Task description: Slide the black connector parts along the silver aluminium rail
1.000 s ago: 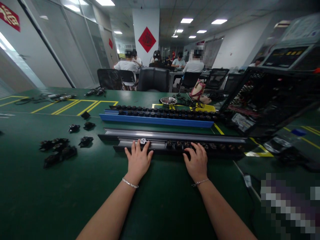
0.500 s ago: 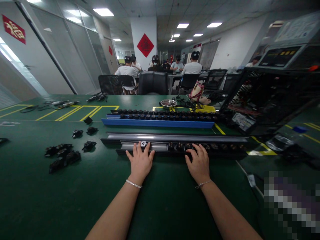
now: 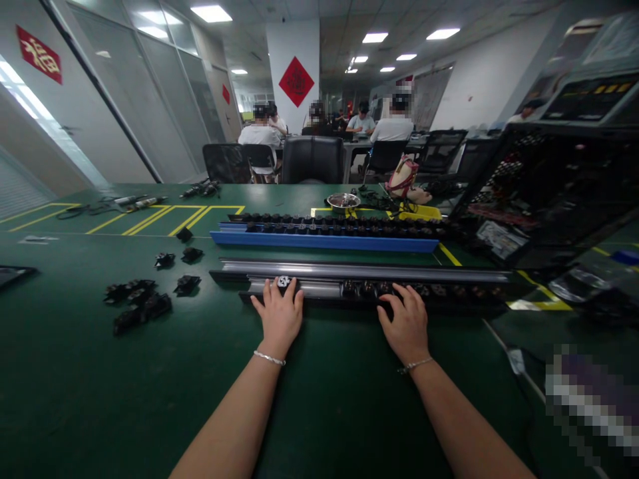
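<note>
A long black rail (image 3: 319,289) with a metallic channel lies across the table before me. In its left part sits a small socket-like module with a white face (image 3: 283,282). My left hand (image 3: 280,318) rests over that module with fingers spread, its fingertips touching it from the near side. A row of similar dark modules (image 3: 349,288) fills the channel toward the right. My right hand (image 3: 407,322) lies on this row, fingers apart and slightly bent, fingertips on the modules. What is under its fingertips is hidden.
Behind lie another rail (image 3: 359,267) and a blue rail (image 3: 324,239) with black modules. Several loose black modules (image 3: 140,296) are scattered at left. A metal bowl (image 3: 343,201), yellow tray (image 3: 419,212) and dark open-fronted rack (image 3: 529,186) stand farther back. Several people sit beyond the table.
My left hand and the white-faced module have slid a little left along the rail. My right hand stays at about the same place on the row. The camera view has shifted slightly.
</note>
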A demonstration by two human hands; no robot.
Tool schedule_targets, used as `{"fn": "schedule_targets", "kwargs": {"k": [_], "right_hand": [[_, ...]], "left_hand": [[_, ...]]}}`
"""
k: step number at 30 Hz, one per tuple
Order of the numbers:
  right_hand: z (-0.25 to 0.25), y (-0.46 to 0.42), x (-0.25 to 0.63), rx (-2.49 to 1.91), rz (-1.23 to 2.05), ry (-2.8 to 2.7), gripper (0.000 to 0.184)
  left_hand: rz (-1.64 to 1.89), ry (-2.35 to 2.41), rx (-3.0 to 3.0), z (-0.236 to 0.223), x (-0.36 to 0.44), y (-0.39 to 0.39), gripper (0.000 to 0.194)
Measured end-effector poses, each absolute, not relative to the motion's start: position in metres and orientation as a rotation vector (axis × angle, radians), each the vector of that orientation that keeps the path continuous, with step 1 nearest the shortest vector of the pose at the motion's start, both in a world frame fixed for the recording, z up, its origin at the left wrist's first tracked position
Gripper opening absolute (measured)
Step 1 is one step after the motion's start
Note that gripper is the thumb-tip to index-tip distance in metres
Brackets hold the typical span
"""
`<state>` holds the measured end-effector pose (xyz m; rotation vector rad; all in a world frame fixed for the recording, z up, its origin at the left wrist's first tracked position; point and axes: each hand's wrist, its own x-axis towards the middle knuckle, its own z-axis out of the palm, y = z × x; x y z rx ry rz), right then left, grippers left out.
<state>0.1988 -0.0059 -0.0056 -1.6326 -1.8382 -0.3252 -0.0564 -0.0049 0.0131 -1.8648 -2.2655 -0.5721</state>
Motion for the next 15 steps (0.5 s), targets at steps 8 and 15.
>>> {"fn": "schedule_targets", "kwargs": {"k": [8,15], "right_hand": [[-0.004,-0.005,0.199,-1.605,-0.315,-1.817,0.020],[-0.006,-0.004,0.201,-1.592,-0.306,-1.818,0.018]], "left_hand": [[-0.666,-2.312,-1.798,0.012,-0.067,-0.001,0.045],[-0.762,-2.403,-1.727,0.011,-0.071,0.003,0.041]]}}
